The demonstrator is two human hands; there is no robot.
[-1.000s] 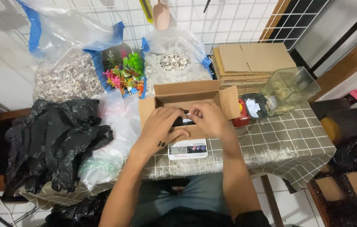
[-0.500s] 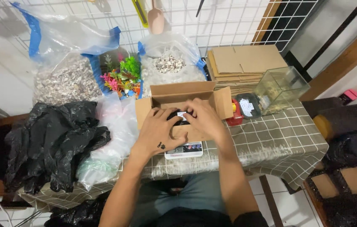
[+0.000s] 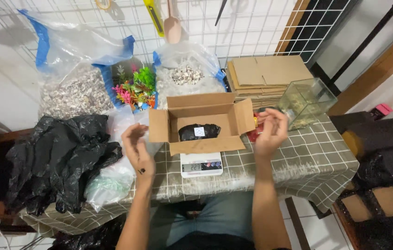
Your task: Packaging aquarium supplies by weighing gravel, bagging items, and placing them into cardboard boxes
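An open cardboard box stands on a small white digital scale at the middle of the checked table. A black wrapped packet with a white label lies inside it. My left hand hovers open to the left of the box, fingers apart, holding nothing. My right hand is raised to the right of the box, beside its right flap, fingers loosely curled and empty.
Black plastic bags lie heaped at the left. Behind the box sit a bag of gravel, coloured plastic plants and a bag of shells. Flat cardboard sheets and a small glass tank are at the right.
Both hands have come out of the box and moved apart to its sides. The black packet now lies uncovered inside.
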